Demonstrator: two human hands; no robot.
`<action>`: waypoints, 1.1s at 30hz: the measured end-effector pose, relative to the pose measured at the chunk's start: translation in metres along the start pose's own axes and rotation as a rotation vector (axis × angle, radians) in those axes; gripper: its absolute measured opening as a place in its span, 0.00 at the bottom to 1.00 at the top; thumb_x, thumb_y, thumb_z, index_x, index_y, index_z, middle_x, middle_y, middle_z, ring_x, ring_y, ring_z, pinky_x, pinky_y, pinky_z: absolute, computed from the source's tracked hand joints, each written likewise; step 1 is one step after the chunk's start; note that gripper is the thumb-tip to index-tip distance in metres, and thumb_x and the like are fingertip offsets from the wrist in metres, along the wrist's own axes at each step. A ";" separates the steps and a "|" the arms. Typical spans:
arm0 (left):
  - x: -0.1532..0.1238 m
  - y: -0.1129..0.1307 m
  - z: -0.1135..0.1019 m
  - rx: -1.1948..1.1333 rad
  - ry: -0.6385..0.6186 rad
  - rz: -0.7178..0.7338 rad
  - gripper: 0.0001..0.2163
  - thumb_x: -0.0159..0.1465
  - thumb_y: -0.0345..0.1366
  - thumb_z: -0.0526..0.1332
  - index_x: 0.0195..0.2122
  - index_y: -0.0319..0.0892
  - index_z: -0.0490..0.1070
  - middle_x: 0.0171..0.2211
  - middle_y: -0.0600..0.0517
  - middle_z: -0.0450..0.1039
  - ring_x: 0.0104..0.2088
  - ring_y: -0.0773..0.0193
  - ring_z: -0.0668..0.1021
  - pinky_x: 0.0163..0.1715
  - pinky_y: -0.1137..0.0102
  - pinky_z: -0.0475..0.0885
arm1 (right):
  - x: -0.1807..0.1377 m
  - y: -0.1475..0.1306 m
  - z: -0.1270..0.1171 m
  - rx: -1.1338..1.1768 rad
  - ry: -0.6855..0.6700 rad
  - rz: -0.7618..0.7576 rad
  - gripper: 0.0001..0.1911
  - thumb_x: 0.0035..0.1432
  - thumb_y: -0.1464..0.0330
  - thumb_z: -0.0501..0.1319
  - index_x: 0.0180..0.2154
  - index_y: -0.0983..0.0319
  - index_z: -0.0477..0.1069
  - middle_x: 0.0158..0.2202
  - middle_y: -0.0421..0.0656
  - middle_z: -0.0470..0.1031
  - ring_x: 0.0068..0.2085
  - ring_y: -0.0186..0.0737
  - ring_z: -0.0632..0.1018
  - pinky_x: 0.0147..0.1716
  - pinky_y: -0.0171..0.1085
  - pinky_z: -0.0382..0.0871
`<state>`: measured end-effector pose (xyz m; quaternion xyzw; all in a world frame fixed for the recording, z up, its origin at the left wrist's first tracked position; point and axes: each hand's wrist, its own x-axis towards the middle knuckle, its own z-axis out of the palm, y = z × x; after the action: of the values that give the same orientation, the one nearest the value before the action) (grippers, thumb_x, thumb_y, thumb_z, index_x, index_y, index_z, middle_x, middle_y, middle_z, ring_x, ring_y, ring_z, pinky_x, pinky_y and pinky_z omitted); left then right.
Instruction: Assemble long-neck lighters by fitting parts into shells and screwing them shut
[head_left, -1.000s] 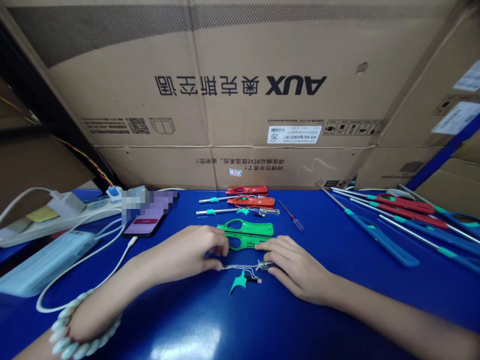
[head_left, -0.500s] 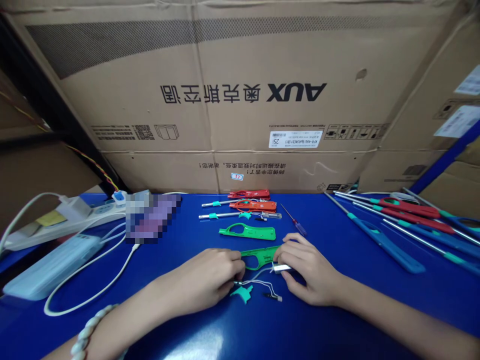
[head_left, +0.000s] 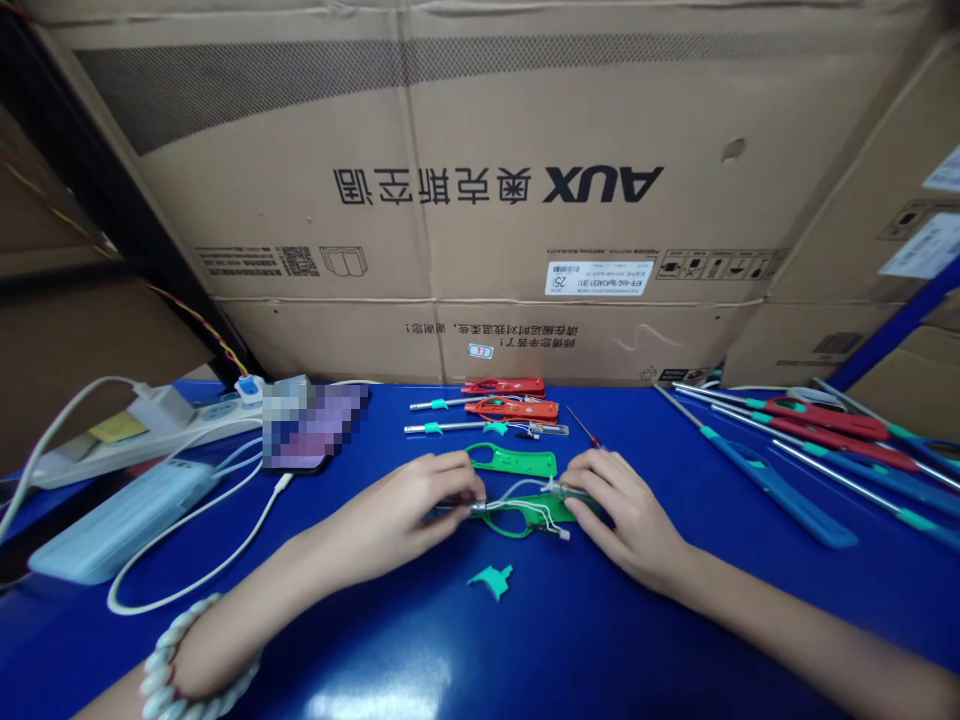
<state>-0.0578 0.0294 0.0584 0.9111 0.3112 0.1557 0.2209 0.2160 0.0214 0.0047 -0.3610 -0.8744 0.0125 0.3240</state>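
My left hand [head_left: 427, 500] is closed on a metal lighter tube [head_left: 478, 507], most of it hidden by the fingers. In my right hand [head_left: 626, 515] is a small lighter fuel tank [head_left: 570, 491], pinched at its end. A pale hose and thin white wires [head_left: 541, 515] run between tube and tank, with a black igniter piece at the wires' end. Beneath these parts lies a green lighter handle half [head_left: 517, 527], partly covered by my right fingers. Another green handle half [head_left: 514, 461] lies just behind. Nearer me, a turquoise trigger [head_left: 493, 582] rests on the blue table.
Behind are red handle halves [head_left: 517, 410] and tubes with wires [head_left: 450, 428], beside a screwdriver [head_left: 585, 428]. Several long lighters [head_left: 780, 490] lie at right. A power bank [head_left: 124, 520], cable, power strip [head_left: 202, 420] and blurred phone stand left. Cardboard [head_left: 450, 250] walls the back.
Both hands have moved away from me, carrying the tube, wires and tank over the front green handle half. The turquoise trigger stays on the table. The view has shifted slightly.
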 end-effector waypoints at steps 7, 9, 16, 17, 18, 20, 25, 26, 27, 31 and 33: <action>0.003 -0.015 0.005 0.069 -0.040 -0.022 0.08 0.67 0.26 0.51 0.40 0.40 0.70 0.36 0.51 0.69 0.36 0.65 0.73 0.38 0.70 0.68 | 0.001 0.005 0.006 -0.106 -0.087 0.035 0.11 0.67 0.69 0.51 0.47 0.61 0.69 0.39 0.48 0.70 0.39 0.44 0.71 0.40 0.44 0.65; 0.003 -0.017 0.008 0.087 -0.059 -0.023 0.08 0.66 0.25 0.52 0.40 0.40 0.69 0.37 0.51 0.69 0.36 0.65 0.73 0.38 0.70 0.68 | 0.001 0.005 0.007 -0.090 -0.132 0.044 0.10 0.66 0.69 0.52 0.45 0.62 0.69 0.39 0.47 0.71 0.38 0.44 0.70 0.39 0.43 0.64; 0.002 -0.024 0.016 0.171 -0.074 -0.010 0.08 0.66 0.24 0.53 0.39 0.40 0.70 0.36 0.51 0.70 0.36 0.64 0.74 0.39 0.70 0.66 | -0.001 0.004 0.010 -0.043 -0.197 0.077 0.05 0.64 0.69 0.54 0.39 0.61 0.68 0.37 0.45 0.72 0.38 0.42 0.72 0.39 0.41 0.64; 0.002 -0.025 0.016 0.178 -0.071 -0.009 0.08 0.66 0.25 0.53 0.39 0.40 0.70 0.36 0.51 0.70 0.36 0.65 0.74 0.38 0.70 0.66 | -0.001 0.004 0.010 -0.039 -0.194 0.079 0.05 0.64 0.69 0.55 0.39 0.61 0.68 0.37 0.45 0.72 0.38 0.42 0.72 0.39 0.41 0.64; 0.002 -0.025 0.016 0.184 -0.068 -0.010 0.08 0.66 0.25 0.53 0.39 0.40 0.70 0.37 0.51 0.70 0.36 0.65 0.74 0.38 0.70 0.66 | -0.001 0.004 0.010 -0.034 -0.194 0.079 0.05 0.64 0.69 0.55 0.38 0.61 0.68 0.37 0.45 0.72 0.38 0.42 0.73 0.38 0.40 0.64; 0.002 -0.026 0.017 0.195 -0.061 -0.011 0.08 0.66 0.25 0.53 0.39 0.40 0.69 0.37 0.51 0.70 0.36 0.65 0.74 0.38 0.70 0.66 | -0.002 0.004 0.009 -0.022 -0.195 0.080 0.05 0.64 0.69 0.54 0.38 0.60 0.68 0.37 0.45 0.73 0.37 0.42 0.73 0.38 0.40 0.64; 0.002 -0.028 0.018 0.230 -0.042 -0.011 0.08 0.67 0.26 0.52 0.40 0.41 0.69 0.38 0.51 0.70 0.36 0.65 0.74 0.39 0.69 0.66 | -0.002 0.003 0.009 -0.003 -0.205 0.080 0.05 0.63 0.70 0.54 0.38 0.60 0.69 0.37 0.45 0.73 0.37 0.42 0.73 0.37 0.39 0.63; 0.002 -0.028 0.018 0.232 -0.041 -0.011 0.08 0.67 0.26 0.52 0.39 0.40 0.69 0.38 0.51 0.70 0.36 0.65 0.75 0.39 0.69 0.66 | -0.003 0.003 0.009 -0.004 -0.203 0.078 0.05 0.63 0.70 0.55 0.38 0.60 0.69 0.36 0.45 0.73 0.37 0.41 0.73 0.37 0.39 0.63; 0.003 -0.028 0.019 0.233 -0.040 -0.012 0.08 0.67 0.26 0.52 0.39 0.40 0.69 0.38 0.51 0.70 0.36 0.65 0.75 0.39 0.69 0.66 | -0.003 0.003 0.009 -0.004 -0.197 0.077 0.05 0.63 0.70 0.55 0.38 0.60 0.69 0.36 0.45 0.73 0.37 0.41 0.73 0.37 0.39 0.63; 0.004 -0.028 0.020 0.248 -0.042 -0.018 0.07 0.67 0.25 0.53 0.39 0.40 0.70 0.37 0.51 0.72 0.36 0.64 0.76 0.40 0.68 0.66 | -0.004 0.003 0.010 0.011 -0.195 0.080 0.05 0.63 0.70 0.55 0.38 0.60 0.69 0.36 0.44 0.72 0.36 0.41 0.72 0.36 0.39 0.63; 0.004 -0.028 0.020 0.254 -0.051 -0.023 0.07 0.67 0.26 0.53 0.39 0.40 0.70 0.37 0.51 0.72 0.37 0.63 0.76 0.41 0.67 0.66 | -0.004 0.003 0.010 0.022 -0.202 0.085 0.04 0.63 0.70 0.55 0.38 0.60 0.69 0.36 0.44 0.72 0.36 0.41 0.72 0.36 0.39 0.63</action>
<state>-0.0605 0.0457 0.0282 0.9318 0.3329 0.0891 0.1136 0.2139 0.0232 -0.0056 -0.3909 -0.8864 0.0721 0.2374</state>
